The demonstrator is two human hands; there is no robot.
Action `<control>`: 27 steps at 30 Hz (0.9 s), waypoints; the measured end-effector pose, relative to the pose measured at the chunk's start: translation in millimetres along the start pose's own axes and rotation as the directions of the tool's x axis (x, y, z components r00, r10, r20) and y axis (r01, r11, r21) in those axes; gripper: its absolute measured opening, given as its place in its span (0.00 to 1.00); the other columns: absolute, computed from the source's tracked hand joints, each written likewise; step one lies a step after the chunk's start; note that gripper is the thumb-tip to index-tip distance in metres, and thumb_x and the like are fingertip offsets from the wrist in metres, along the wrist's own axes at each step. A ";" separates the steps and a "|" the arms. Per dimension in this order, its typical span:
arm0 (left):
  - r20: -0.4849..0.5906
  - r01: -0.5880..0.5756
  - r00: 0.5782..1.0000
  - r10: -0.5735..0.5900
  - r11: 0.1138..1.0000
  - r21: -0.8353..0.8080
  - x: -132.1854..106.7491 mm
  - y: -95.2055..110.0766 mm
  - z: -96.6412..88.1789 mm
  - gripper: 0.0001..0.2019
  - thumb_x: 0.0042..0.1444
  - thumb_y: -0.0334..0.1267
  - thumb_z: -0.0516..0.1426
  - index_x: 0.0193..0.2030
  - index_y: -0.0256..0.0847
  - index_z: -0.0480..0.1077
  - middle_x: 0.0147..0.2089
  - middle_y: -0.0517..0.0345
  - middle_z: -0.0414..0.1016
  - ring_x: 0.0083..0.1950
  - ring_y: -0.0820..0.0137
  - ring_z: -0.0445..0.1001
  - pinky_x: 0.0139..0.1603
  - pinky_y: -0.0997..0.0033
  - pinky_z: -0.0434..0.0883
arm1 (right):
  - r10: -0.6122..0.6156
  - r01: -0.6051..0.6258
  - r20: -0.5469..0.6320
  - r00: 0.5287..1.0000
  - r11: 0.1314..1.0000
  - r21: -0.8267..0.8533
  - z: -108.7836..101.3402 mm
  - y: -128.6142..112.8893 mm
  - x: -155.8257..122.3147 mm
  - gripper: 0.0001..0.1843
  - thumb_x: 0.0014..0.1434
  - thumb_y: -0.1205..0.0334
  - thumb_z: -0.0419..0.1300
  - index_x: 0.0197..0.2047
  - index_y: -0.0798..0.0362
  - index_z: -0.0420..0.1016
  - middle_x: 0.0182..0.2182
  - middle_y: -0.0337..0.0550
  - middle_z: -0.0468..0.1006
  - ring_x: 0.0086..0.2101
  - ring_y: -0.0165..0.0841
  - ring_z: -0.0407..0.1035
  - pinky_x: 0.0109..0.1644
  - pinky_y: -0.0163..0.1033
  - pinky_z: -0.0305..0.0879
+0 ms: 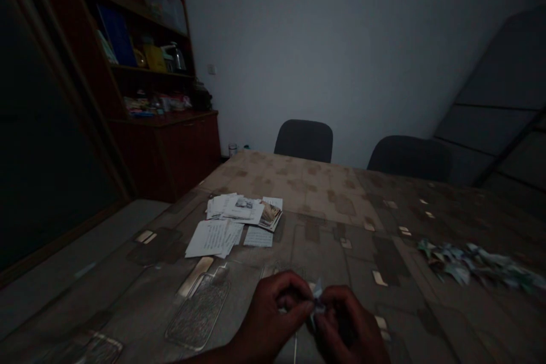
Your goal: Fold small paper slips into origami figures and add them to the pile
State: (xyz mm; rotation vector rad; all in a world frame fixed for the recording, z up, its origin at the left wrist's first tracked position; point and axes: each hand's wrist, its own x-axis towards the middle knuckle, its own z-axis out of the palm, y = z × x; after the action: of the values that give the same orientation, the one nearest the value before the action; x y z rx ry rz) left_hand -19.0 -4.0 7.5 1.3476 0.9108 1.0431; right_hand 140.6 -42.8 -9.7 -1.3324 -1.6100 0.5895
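Low in the middle of the head view, my left hand [273, 313] and my right hand [345, 321] meet just above the table. Both pinch a small folded piece of pale paper [316, 296] between thumb and fingertips. The fingers of each hand are curled closed around it, and most of the paper is hidden by them. The room is dim.
The table [324, 193] has a patterned brown cloth. Loose sheets and printed cards [239, 219] lie at left centre. A row of small folded paper pieces [473, 264] lies at right. A clear phone case [200, 310] rests near my left hand. Two dark chairs [303, 139] stand behind; a wooden shelf unit [149, 68] at left.
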 end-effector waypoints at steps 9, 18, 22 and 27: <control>0.016 -0.280 0.960 0.279 0.959 0.038 3.8 -3.5 -1.8 0.09 0.40 0.19 0.58 0.23 0.37 0.75 0.28 0.55 0.75 0.32 0.68 0.74 0.33 0.73 0.67 | 0.030 -0.027 -0.090 0.995 0.999 0.037 -1.1 1.9 2.9 0.04 0.54 0.59 0.60 0.33 0.48 0.69 0.21 0.32 0.69 0.21 0.30 0.65 0.26 0.30 0.61; 0.044 -0.145 0.988 0.145 0.989 -0.005 3.7 -9.7 -1.3 0.07 0.42 0.23 0.59 0.27 0.37 0.74 0.31 0.55 0.75 0.31 0.70 0.73 0.31 0.75 0.67 | 0.033 -0.030 -0.103 0.994 0.999 0.035 -3.3 -1.0 2.9 0.14 0.57 0.46 0.61 0.33 0.49 0.70 0.19 0.33 0.70 0.21 0.30 0.66 0.25 0.30 0.63; 0.034 -0.021 0.999 0.022 0.999 -0.030 3.6 -9.8 -1.2 0.06 0.43 0.26 0.60 0.30 0.37 0.72 0.28 0.58 0.74 0.27 0.73 0.71 0.28 0.77 0.65 | -0.015 0.015 -0.074 0.997 1.000 0.002 -5.3 0.2 2.6 0.15 0.59 0.46 0.60 0.31 0.48 0.71 0.19 0.33 0.71 0.21 0.31 0.66 0.26 0.31 0.62; 0.026 0.039 0.999 -0.036 0.995 -0.095 4.4 -4.5 0.5 0.04 0.44 0.30 0.62 0.26 0.36 0.70 0.25 0.60 0.72 0.27 0.73 0.70 0.29 0.76 0.65 | -0.027 0.026 -0.022 0.999 1.000 -0.010 -10.7 -5.2 2.3 0.12 0.64 0.51 0.54 0.33 0.48 0.72 0.23 0.36 0.75 0.24 0.32 0.70 0.28 0.32 0.64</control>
State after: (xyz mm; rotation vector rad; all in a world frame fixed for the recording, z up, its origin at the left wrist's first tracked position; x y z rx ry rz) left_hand -17.0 0.2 3.3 1.2567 0.8542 1.0266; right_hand 147.5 -44.3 0.3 -1.3184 -1.6116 0.5495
